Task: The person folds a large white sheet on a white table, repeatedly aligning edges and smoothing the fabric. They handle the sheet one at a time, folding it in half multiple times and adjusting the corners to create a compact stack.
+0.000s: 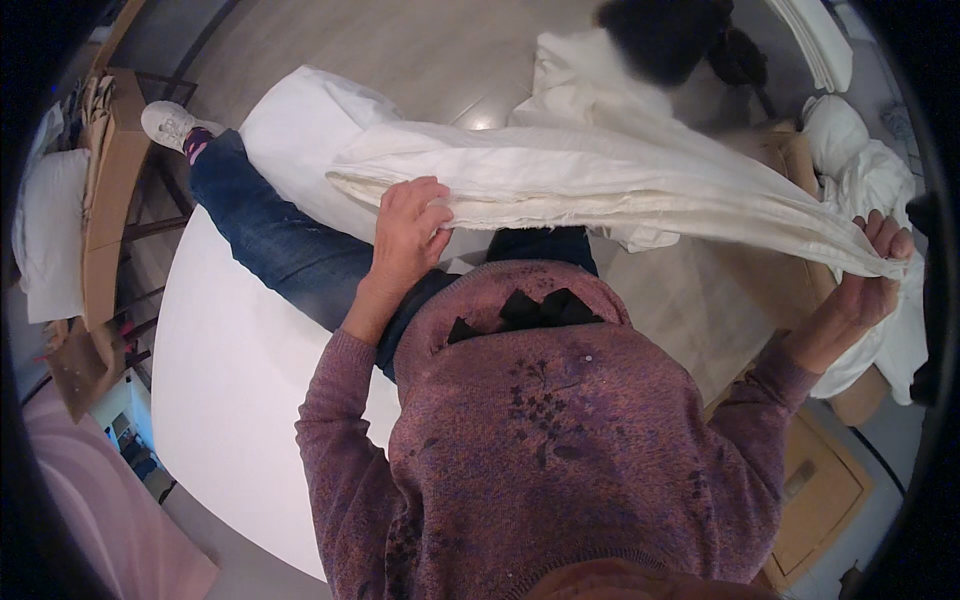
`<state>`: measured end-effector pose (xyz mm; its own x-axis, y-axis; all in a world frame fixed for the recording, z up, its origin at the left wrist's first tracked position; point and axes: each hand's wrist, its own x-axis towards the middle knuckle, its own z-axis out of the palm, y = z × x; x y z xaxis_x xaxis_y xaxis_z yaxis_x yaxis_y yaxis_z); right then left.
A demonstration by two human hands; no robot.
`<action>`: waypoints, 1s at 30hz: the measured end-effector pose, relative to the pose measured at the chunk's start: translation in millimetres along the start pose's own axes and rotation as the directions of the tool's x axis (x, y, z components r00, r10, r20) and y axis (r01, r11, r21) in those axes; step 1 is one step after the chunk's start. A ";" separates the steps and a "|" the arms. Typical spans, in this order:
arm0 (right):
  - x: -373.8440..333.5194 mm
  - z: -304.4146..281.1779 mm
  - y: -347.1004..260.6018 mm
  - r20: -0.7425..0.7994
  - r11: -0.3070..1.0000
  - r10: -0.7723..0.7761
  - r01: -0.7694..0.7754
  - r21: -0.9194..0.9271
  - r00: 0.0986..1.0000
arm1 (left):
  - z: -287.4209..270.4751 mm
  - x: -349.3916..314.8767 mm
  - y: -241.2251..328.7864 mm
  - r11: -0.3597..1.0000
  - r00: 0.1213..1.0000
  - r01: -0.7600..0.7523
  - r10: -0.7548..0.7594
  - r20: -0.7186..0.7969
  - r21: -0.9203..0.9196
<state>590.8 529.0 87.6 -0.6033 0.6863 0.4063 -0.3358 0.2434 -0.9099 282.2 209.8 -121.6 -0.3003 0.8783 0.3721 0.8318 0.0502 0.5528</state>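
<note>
A long white cloth (600, 180) stretches in front of the purple sweater (600, 420), its frayed edge toward the sweater. Ahead and left of the sweater, the left hand (408, 228) has its fingers curled closed on that edge; ahead and right, the right hand (874, 268) pinches the bunched end between its fingers. A white table (245, 400) lies left of the sweater, a cardboard box (818, 490) right of it.

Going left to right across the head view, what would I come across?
White bundle, brown cardboard, white shoe, left hand, right hand. Left out: the long white cloth the hands hold, since it spans the gap between them.
</note>
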 end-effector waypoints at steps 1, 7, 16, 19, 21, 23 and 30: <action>0.2 -0.9 0.4 0.015 1.000 0.004 -0.004 0.016 1.000 | -0.6 -3.0 2.2 1.000 1.000 -0.011 0.011 -0.010 -0.009; -1.8 -1.1 0.4 0.011 0.999 0.033 -0.034 0.041 0.999 | -7.1 -8.4 5.0 0.996 0.999 0.014 -0.012 0.029 -0.089; -6.0 13.3 -2.1 0.053 0.992 0.041 -0.047 0.116 0.998 | 23.8 29.2 -6.2 1.000 0.958 -0.014 0.011 0.287 0.009; -6.1 15.5 -2.9 0.050 0.976 0.068 -0.077 0.205 0.996 | 39.0 30.3 -1.3 0.999 0.952 -0.032 0.023 0.306 0.024; -5.8 16.2 -2.6 0.055 0.979 0.067 -0.077 0.187 0.996 | 47.7 28.6 0.1 0.993 0.956 -0.079 0.052 0.289 0.083; -5.7 16.4 -2.3 0.052 0.977 0.071 -0.080 0.198 0.996 | 55.7 26.5 -0.3 0.986 0.958 -0.105 0.065 0.279 0.131; -5.8 14.0 -2.6 0.008 0.986 0.089 -0.090 0.138 0.996 | 66.5 23.2 -7.0 0.992 0.962 -0.062 0.030 0.272 0.112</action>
<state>585.1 514.8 88.7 -0.6368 0.6997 0.3240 -0.3767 0.0843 -0.9225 300.5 261.5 -166.3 -0.1373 0.9756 0.1714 0.8957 0.0484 0.4421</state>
